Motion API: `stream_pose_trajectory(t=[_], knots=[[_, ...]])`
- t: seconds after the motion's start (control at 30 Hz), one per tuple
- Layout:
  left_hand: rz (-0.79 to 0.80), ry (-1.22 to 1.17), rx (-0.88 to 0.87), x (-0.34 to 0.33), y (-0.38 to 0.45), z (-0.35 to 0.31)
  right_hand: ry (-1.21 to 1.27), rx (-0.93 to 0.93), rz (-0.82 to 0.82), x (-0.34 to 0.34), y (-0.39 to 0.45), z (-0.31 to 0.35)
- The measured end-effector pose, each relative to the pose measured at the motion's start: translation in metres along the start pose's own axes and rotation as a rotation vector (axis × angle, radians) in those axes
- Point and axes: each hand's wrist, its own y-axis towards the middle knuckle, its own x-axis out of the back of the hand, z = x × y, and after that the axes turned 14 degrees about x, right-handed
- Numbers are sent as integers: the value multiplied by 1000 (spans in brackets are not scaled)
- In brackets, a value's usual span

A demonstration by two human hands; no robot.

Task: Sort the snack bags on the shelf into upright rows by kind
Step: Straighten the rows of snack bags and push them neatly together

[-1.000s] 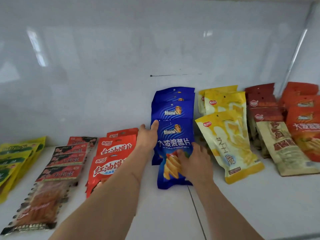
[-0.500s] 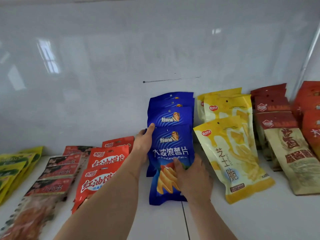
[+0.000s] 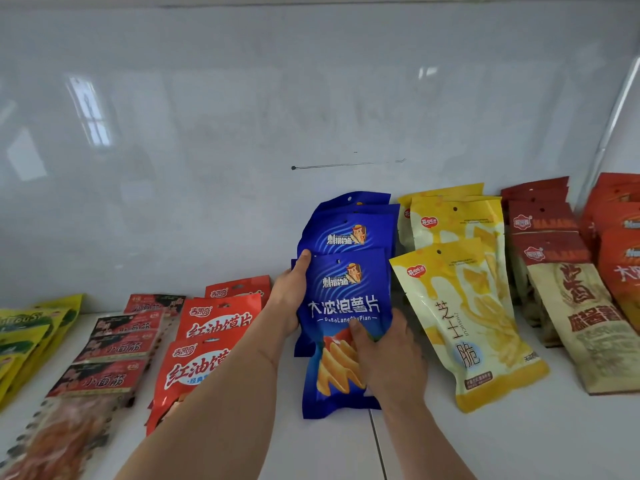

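A row of blue chip bags point(image 3: 349, 223) leans against the white back wall at the centre of the shelf. The front blue bag point(image 3: 346, 306) is held by both hands. My left hand point(image 3: 289, 299) grips its upper left edge, thumb on the front. My right hand point(image 3: 384, 358) holds its lower right part, thumb pressed on the chip picture. Yellow cheese-snack bags point(image 3: 464, 306) lean in a row just to the right, the front one tilted forward.
Red bags point(image 3: 214, 327) and dark-labelled clear packs point(image 3: 114, 355) lie in rows to the left, with yellow-green bags point(image 3: 24, 341) at the far left. Brown-and-red bags point(image 3: 568, 299) and orange bags point(image 3: 620, 244) stand at the right. The white shelf point(image 3: 502, 441) shows in front.
Both hands have stayed on the front blue bag. The bag and hands have risen a little in the view as the camera moved closer.
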Motion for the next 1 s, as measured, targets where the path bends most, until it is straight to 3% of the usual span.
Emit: stream_pose_trajectory(t=[0.37,0.67,0.8,1.0], knots=[[112,-105,52,9,-11,17,57,-45,16,7,0,5],[178,-98,70,8,-20,27,301,-137,50,18,7,-2],[114,-13,103,8,-21,26,301,-136,105,22,5,-4],[-109,110,84,7,-22,21,224,-112,149,21,5,-2]])
